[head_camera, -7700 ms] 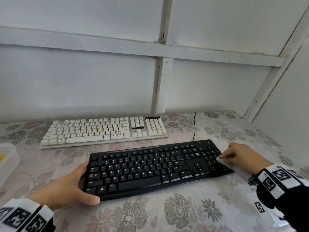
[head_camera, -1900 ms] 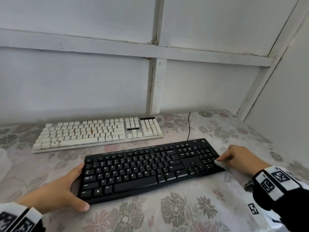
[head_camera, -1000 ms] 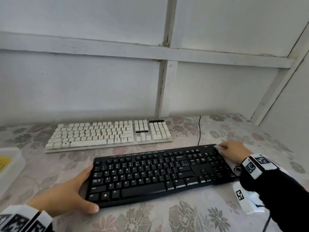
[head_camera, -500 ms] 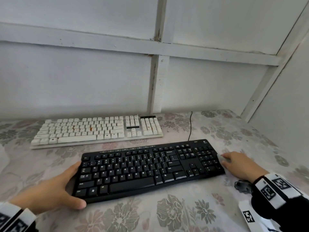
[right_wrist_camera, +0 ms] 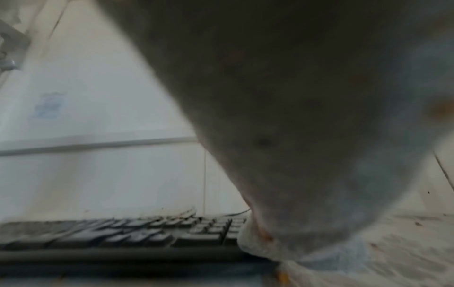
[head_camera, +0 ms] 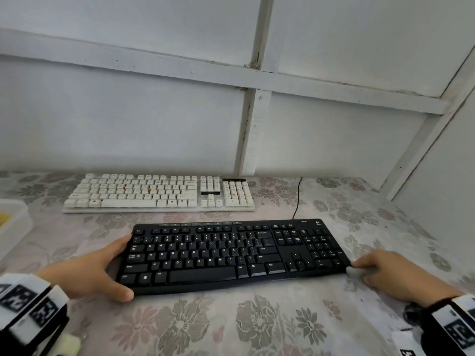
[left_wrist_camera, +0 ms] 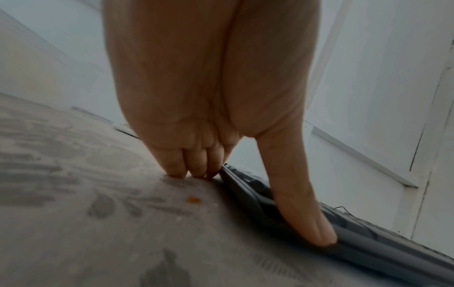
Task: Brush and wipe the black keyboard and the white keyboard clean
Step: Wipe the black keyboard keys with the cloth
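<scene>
The black keyboard (head_camera: pixel 236 253) lies across the near middle of the flowered tablecloth (head_camera: pixel 257 325). My left hand (head_camera: pixel 113 265) grips its left end, with the thumb (left_wrist_camera: pixel 307 223) on the front edge and the curled fingers (left_wrist_camera: pixel 191 163) beside the left side. My right hand (head_camera: pixel 365 268) holds a white cloth (head_camera: pixel 356 271) against the keyboard's front right corner. In the right wrist view the cloth (right_wrist_camera: pixel 294 136) fills most of the picture and hides the fingers. The white keyboard (head_camera: pixel 159 192) lies behind, parallel, with orange specks among its keys.
A white plastic box (head_camera: pixel 12 222) with something yellow inside stands at the left edge. A black cable (head_camera: pixel 298 196) runs from the black keyboard to the back wall. White walls close the back and right. Crumbs (left_wrist_camera: pixel 192 199) lie on the cloth by my left hand.
My right hand has drawn the cloth from the black keyboard's far right corner down its right edge to the front right corner. My left hand keeps its hold.
</scene>
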Action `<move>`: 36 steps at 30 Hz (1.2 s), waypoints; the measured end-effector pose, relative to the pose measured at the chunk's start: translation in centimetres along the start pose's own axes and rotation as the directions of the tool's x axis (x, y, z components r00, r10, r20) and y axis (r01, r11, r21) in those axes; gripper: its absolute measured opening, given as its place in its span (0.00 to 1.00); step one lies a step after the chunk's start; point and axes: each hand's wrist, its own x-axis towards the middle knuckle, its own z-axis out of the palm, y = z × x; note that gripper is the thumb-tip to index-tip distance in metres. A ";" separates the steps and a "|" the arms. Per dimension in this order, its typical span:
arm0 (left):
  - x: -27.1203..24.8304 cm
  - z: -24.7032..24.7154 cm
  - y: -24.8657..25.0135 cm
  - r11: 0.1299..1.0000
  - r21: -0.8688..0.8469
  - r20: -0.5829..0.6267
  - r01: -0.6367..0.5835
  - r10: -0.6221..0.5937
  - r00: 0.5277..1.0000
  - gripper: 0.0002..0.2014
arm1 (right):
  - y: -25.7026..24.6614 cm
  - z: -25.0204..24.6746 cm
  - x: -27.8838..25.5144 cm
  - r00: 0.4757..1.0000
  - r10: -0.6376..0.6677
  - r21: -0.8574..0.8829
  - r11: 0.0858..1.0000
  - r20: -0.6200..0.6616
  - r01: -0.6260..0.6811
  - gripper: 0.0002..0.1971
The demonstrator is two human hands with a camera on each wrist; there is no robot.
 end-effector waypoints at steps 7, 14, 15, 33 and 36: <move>-0.7 0.1 -0.9 0.978 0.202 -0.090 0.048 -0.030 0.995 0.63 | -0.7 -1.8 -1.2 0.983 -0.159 0.128 0.977 -0.094 0.171 0.29; -2.8 -1.2 1.2 0.908 0.416 -0.182 0.042 0.038 0.983 0.23 | -5.6 -3.3 -2.1 0.950 -0.273 0.155 0.943 -0.153 0.296 0.24; -3.1 -1.9 1.2 0.904 0.426 -0.218 0.043 0.057 0.974 0.17 | -6.8 -3.4 -2.2 0.946 -0.284 0.152 0.940 -0.154 0.307 0.22; -15.0 -18.4 -8.2 0.958 0.288 -0.620 0.016 0.174 0.765 0.05 | -42.5 -0.6 -5.7 0.744 -0.669 0.233 0.724 0.008 0.649 0.17; -15.4 -20.3 -10.8 0.957 0.284 -0.620 0.063 0.134 0.773 0.08 | -47.7 0.6 -5.0 0.723 -0.687 0.334 0.666 -0.072 0.667 0.18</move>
